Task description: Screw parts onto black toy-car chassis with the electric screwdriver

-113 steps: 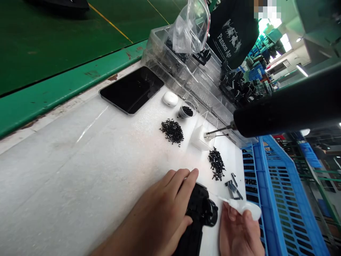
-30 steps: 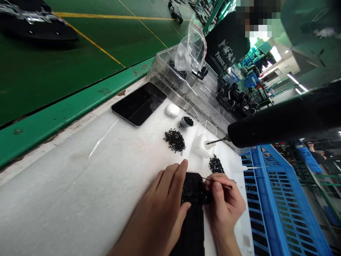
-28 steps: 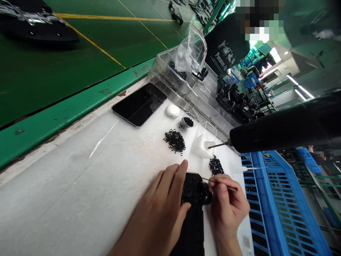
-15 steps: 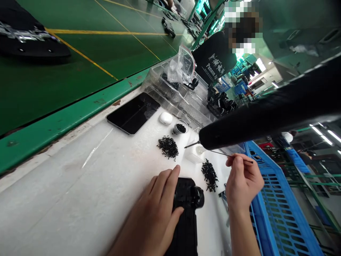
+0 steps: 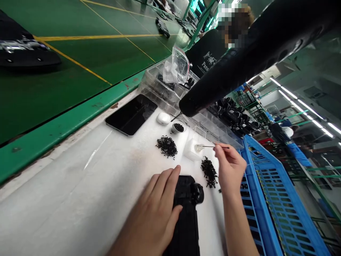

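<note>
**Right hand (image 5: 230, 167) pinches a thin rod (image 5: 213, 146); left hand (image 5: 151, 209) lies on a black part (image 5: 183, 213)**

The right hand is closed only at thumb and forefinger, with the rod held lightly near its far end. The rod's tip reaches left to a pale blob in a clear block (image 5: 191, 150), touching or just above it; the angle leaves that unclear. A fine pinch like this gives good control of the tip.

The left hand is open, fingers spread across the black part, not gripping it. That flat palm steadies the part on the near side of the white surface (image 5: 66, 177).

Just right of the part lies a pile of black screws (image 5: 209, 171), with a second pile (image 5: 167, 147) farther left, beside a small cup of screws (image 5: 178, 128). A black screwdriver (image 5: 226, 67) hangs overhead, its bit pointing down near the cup, well clear of both hands.
</note>
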Motion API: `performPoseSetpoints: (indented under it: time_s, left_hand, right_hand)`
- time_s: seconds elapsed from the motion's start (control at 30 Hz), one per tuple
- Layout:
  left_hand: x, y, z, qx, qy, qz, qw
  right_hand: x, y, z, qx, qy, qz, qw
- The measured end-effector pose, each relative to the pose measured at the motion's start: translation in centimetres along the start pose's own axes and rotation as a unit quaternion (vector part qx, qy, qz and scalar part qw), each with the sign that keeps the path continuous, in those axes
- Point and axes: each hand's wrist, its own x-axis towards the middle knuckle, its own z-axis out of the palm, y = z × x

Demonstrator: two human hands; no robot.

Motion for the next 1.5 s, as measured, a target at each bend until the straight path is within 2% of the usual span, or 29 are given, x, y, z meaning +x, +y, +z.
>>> performPoseSetpoints:
  time_s: [0.07, 0.13, 0.27, 0.37, 0.47, 0.7, 0.87, 0.97, 1.1, 1.2, 1.27, 1.37, 1.5]
  left_hand:
    - [0.1, 0.1, -0.1, 0.001, -0.006, 0.009, 1.0]
    - [0.1, 0.1, -0.2, 0.003, -0.006, 0.013, 1.0]
    - [0.1, 0.3, 0.0, -0.005, -0.003, 0.006, 1.0]
    - [0.0, 0.2, 0.1, -0.016, -0.005, -0.005, 1.0]
    - [0.0, 0.2, 0.1, -0.023, -0.007, -0.003, 1.0]
    - [0.0, 0.3, -0.1, -0.004, 0.005, 0.011, 1.0]
    - [0.1, 0.3, -0.1, -0.01, 0.008, 0.008, 1.0]
    - [0.1, 0.3, -0.1, -0.01, 0.008, -0.003, 1.0]
    - [0.4, 0.3, -0.2, 0.005, -0.009, 0.004, 1.0]
    - [1.0, 0.7, -0.7, 0.025, -0.045, 0.022, 0.998]
    - [1.8, 1.0, -1.2, 0.044, -0.083, 0.027, 0.995]
    - [3.5, 1.6, -2.2, 0.08, -0.15, 0.021, 0.985]
    - [5.6, 2.5, -3.5, 0.102, -0.213, -0.008, 0.972]
  right_hand:
    - [-1.2, -0.2, -1.0, 0.023, 0.067, -0.025, 0.997]
    - [-3.1, -0.3, -2.0, 0.057, 0.084, -0.042, 0.994]
    - [-7.3, 0.3, -2.8, 0.116, 0.0, -0.058, 0.992]
    - [-9.3, 0.9, -2.6, 0.111, -0.053, -0.026, 0.992]
    - [-9.9, 1.3, -2.3, 0.11, -0.063, -0.001, 0.992]
    - [-9.5, 1.2, -2.3, 0.116, -0.058, 0.012, 0.992]
    - [-9.7, 1.1, -2.2, 0.097, -0.081, 0.023, 0.992]
    - [-9.8, 1.5, -2.2, 0.111, -0.06, 0.018, 0.992]
    - [-8.5, 1.1, -2.6, 0.148, -0.002, 0.005, 0.989]
    - [-5.6, -0.1, -2.7, 0.125, 0.04, -0.017, 0.991]
    - [-3.2, -0.9, -2.4, 0.09, 0.047, -0.019, 0.995]
    - [-0.2, -1.6, -1.7, 0.036, 0.01, 0.01, 0.999]
    - [1.6, -1.8, -0.3, -0.03, -0.107, 0.017, 0.994]
